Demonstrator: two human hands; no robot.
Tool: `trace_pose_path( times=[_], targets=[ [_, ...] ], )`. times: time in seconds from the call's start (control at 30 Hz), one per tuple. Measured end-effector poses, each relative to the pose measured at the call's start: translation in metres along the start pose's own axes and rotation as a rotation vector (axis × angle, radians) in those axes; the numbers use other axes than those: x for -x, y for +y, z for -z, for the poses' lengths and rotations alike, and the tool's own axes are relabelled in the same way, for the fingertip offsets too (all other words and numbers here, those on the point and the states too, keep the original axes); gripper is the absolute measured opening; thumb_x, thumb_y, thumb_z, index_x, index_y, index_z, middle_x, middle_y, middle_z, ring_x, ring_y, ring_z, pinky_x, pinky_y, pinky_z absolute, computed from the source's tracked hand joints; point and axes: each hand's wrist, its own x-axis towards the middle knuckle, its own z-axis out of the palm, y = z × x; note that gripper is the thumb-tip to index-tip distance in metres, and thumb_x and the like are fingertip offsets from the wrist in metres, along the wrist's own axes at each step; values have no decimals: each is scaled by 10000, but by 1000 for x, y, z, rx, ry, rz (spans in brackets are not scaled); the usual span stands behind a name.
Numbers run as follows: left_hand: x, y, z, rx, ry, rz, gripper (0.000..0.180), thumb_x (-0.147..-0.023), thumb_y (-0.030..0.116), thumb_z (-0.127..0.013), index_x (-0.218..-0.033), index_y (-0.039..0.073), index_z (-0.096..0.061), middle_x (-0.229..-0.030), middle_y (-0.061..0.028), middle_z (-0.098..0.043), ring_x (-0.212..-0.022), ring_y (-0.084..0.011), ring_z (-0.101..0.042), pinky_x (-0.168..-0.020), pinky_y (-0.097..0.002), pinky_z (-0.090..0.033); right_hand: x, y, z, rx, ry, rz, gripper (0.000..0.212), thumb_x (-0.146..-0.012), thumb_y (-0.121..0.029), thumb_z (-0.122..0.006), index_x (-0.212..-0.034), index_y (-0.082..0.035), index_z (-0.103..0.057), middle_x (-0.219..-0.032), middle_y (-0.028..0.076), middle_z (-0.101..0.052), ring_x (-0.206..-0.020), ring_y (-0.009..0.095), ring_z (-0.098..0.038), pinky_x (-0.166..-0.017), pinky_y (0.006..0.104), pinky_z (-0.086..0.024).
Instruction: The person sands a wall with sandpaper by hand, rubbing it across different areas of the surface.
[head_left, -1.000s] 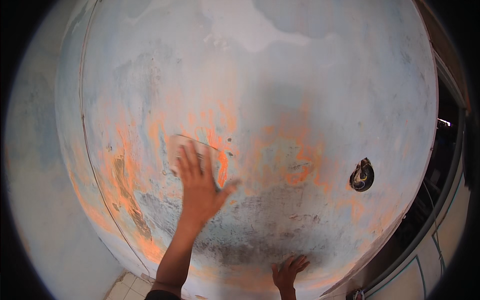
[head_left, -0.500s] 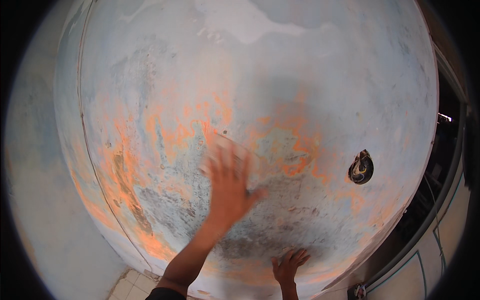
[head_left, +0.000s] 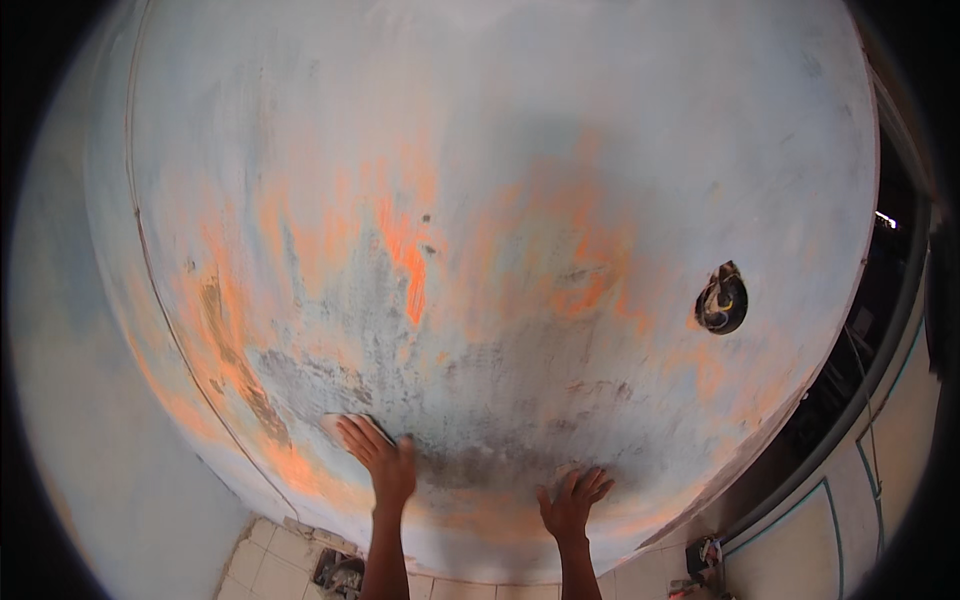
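Note:
A worn wall (head_left: 520, 380) fills the view, pale blue-grey with orange streaks and dark smudges. Low on its left half, my left hand (head_left: 388, 466) presses a pale, thin sheet (head_left: 332, 426), apparently sandpaper, against the surface. The fingers lie close together over the sheet and hide most of it. Farther right, at about the same height, my right hand (head_left: 572, 505) rests on the wall near a dark smudge. Its fingers are spread and nothing plainly shows in them.
A round hole with loose wires (head_left: 721, 300) opens in the wall at right. A thin cable (head_left: 150, 270) runs down the left side. Below are floor tiles (head_left: 262, 560), a dark object (head_left: 340, 572) and some clutter (head_left: 703, 560). A dark opening lies beyond the wall's right edge.
My left hand has swept down the wall with the sheet, from the middle to low left. My right hand stays on the lower wall. The view has shifted downward, showing more floor.

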Motion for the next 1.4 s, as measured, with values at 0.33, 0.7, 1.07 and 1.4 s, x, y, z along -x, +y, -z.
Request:
trace_pose_path(
  times=[0.33,0.7,1.07,1.4],
  targets=[
    [57,98,-30,187,-196,-309,944,-872,553,-514,-1439,-44,-52,-1439,-394,96,-1342,-554,79,-1025,-683,-12,-10,-16,6,-28,92,10,876,-924,-519,-435,-1455,-11,40,-1453,359,113,-1345,546,77,-1025,694,15],
    [-16,-43,15,157,74,163,874,-890,289,-539,-1435,-61,49,-1466,-338,142,-1351,-518,136,-1086,-583,24,-11,-21,15,-24,58,-79,870,-937,-505,-419,-1457,-20,82,-1467,321,153,-1362,501,112,-1061,639,31],
    [7,-11,-4,11,42,-243,923,-890,572,-461,-1464,14,-2,-1493,-303,78,-1379,-486,37,-1061,-643,-34,-14,-42,19,-96,103,-171,834,-946,-532,-361,-1464,-9,33,-1501,249,160,-1394,427,109,-1090,585,36],
    [4,-50,-1,166,51,-128,996,-887,574,-464,-1420,-89,54,-1463,-335,159,-1355,-495,154,-1039,-649,56,3,-83,8,-364,78,-374,828,-942,-468,-455,-1477,-52,21,-1516,203,161,-1402,395,113,-1112,547,-17]
  ],
)
